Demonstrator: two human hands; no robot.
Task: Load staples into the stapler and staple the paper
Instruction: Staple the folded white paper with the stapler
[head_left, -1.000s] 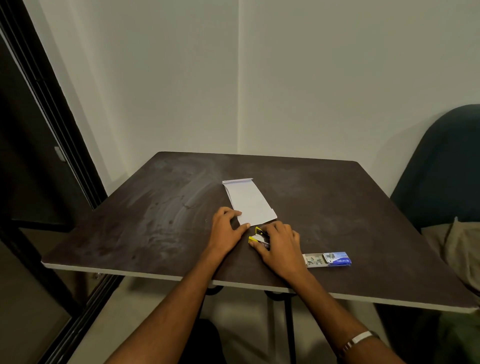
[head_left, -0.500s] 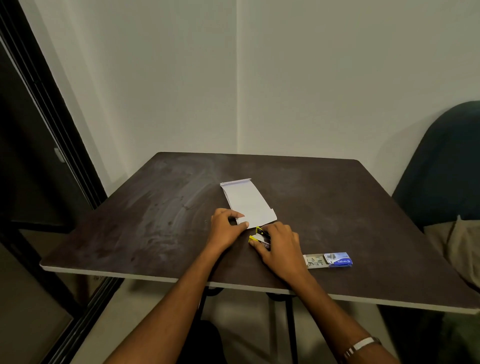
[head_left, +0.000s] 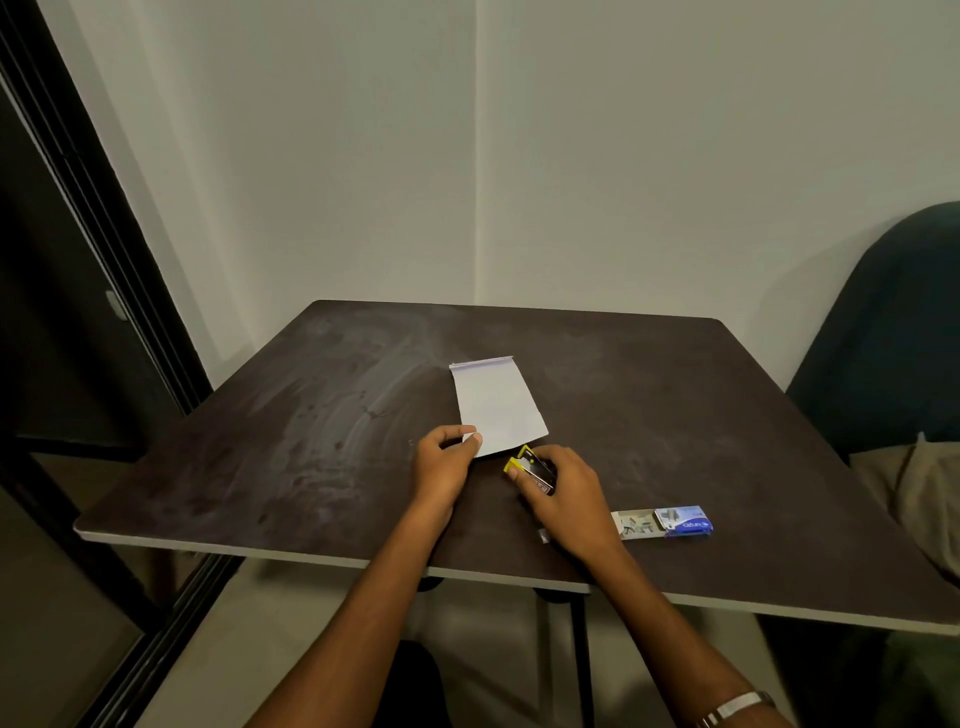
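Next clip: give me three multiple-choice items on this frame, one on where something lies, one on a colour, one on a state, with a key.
1. Where is the staple box?
A. right of the right hand
B. on the paper
C. at the far edge

2. The stapler trim is
A. red
B. yellow
C. green

3. The staple box is
A. sealed
B. slid open
C. crushed

Key: 1 A, it lies on the table just right of that hand. 2 B, yellow shows at the stapler's front. 3 B, its tray sticks out of the blue sleeve.
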